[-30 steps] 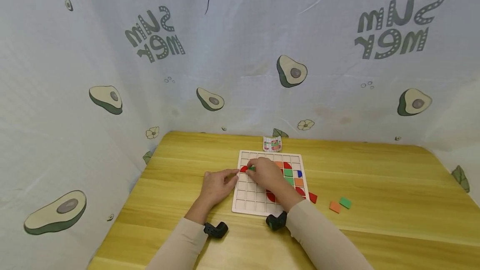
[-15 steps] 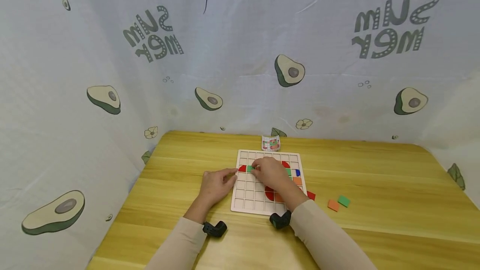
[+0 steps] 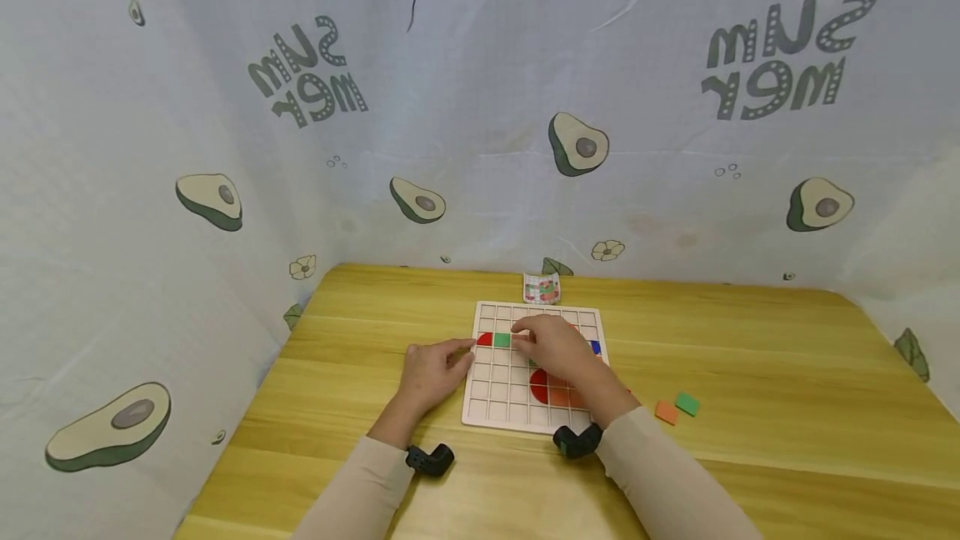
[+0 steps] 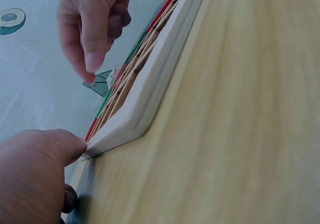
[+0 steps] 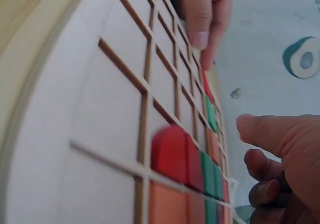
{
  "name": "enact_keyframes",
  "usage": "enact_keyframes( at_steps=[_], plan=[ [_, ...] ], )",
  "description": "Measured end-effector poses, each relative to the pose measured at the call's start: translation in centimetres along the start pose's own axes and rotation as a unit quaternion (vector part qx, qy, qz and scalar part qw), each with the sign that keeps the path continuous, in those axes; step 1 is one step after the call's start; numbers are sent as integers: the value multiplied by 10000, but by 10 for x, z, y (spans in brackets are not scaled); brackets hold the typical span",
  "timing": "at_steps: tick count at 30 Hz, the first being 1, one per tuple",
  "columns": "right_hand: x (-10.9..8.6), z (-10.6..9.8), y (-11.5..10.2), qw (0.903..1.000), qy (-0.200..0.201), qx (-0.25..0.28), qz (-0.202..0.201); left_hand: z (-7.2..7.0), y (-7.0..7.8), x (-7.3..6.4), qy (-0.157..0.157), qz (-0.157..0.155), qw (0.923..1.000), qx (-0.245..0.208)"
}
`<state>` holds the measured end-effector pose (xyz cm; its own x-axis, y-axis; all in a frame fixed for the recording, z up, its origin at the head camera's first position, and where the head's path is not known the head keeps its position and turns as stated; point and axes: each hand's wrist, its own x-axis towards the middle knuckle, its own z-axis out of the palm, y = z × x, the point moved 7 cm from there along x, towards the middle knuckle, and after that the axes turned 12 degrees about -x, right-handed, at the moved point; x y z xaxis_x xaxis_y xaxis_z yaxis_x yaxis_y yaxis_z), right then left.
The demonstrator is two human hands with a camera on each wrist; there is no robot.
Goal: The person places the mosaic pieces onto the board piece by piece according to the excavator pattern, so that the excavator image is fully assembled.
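Observation:
A pale wooden grid board [image 3: 480, 422] lies on the table, several coloured tiles in its cells. My left hand [image 3: 431, 376] rests at its left edge, thumb and fingertips right at the rim, fingers fairly straight. Close by sit a red rounded tile [image 3: 485, 339] and a green square tile [image 3: 502, 341]. Over the board's middle is my right hand [image 3: 557, 348], fingers loosely bent; in the right wrist view its thumb and fingertips are apart with nothing between them. An orange tile [image 5: 214, 145] follows the green one there. The right hand hides several tiles in the head view.
A small pattern card [image 3: 542, 289] stands behind the board. To the right, a loose orange tile [image 3: 666, 412] and a loose green tile [image 3: 687, 404] lie on the wooden table [image 3: 780, 373]. A printed curtain [image 3: 480, 107] hangs around the table.
My right hand has moved right along the row, away from the green tile, which now lies uncovered in its cell beside the red one. The left hand stays at the board's edge.

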<state>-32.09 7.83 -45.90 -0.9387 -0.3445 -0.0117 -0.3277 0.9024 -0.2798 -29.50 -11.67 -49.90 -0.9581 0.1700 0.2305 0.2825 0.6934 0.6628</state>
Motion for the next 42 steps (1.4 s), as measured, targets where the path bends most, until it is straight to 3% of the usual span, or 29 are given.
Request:
enact_keyframes(
  at_steps=[13, 25, 42],
  plan=[
    [-55, -29, 49, 9996, -85, 68, 259, 0, 0, -2, 14, -89, 10000, -34],
    [-94, -26, 92, 9966, -151, 289, 750, 0, -1, -2, 14, -103, 9999, -98],
    [-136, -37, 133, 9959, -197, 199, 860, 1, 1, -2, 7, -53, 10000, -23]
  ],
)
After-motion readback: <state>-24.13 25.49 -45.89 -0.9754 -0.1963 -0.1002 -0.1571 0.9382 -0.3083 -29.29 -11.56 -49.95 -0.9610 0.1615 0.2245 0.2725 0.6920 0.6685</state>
